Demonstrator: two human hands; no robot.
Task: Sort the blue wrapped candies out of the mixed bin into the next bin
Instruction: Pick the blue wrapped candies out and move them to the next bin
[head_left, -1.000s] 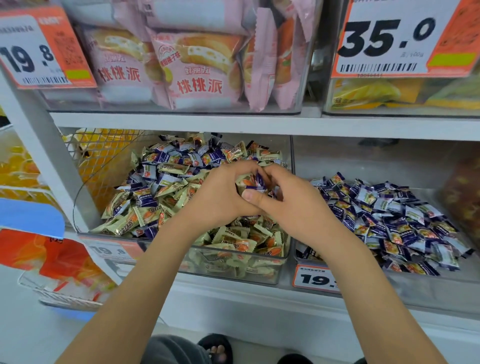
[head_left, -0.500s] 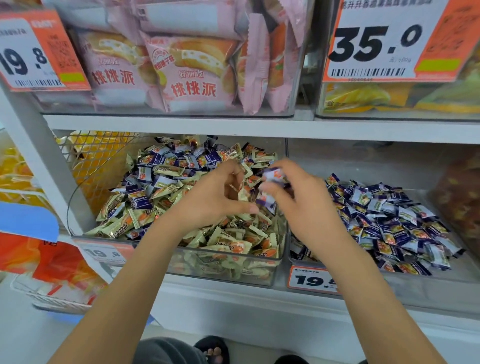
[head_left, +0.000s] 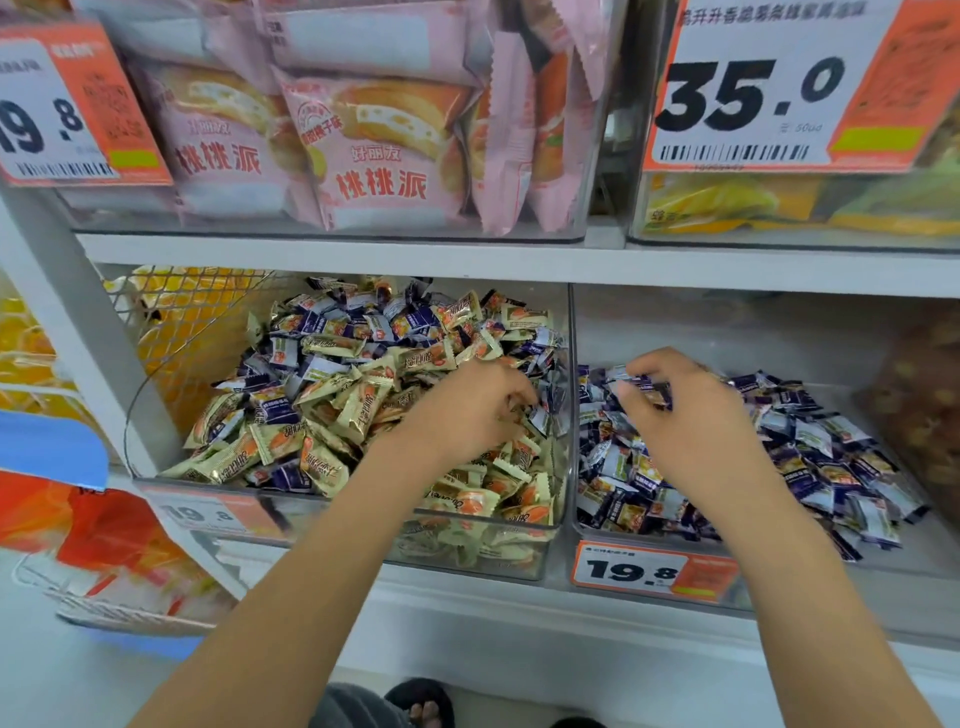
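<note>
The clear mixed bin (head_left: 519, 551) holds cream-and-orange candies (head_left: 358, 400) mixed with blue wrapped candies (head_left: 272, 408). My left hand (head_left: 462, 415) is down in its right side, fingers curled onto a blue candy (head_left: 540, 418) by the dividing wall. The neighbouring bin (head_left: 883, 556) on the right holds a pile of blue candies (head_left: 810, 447). Over that pile's left part, my right hand (head_left: 691, 421) has its fingers curled round a few blue candies (head_left: 644, 387).
Price tags (head_left: 654, 574) hang on the bins' fronts. The shelf board (head_left: 467, 260) runs close above, carrying pink pie packets (head_left: 379, 156) in clear boxes. A wire basket (head_left: 171, 322) of yellow goods stands left of the mixed bin. A brown bag (head_left: 924, 405) lies far right.
My right hand has carried blue candies from the mixed bin rightward over the neighbouring bin. My left hand moved right and down into the mixed pile. The camera has tilted slightly.
</note>
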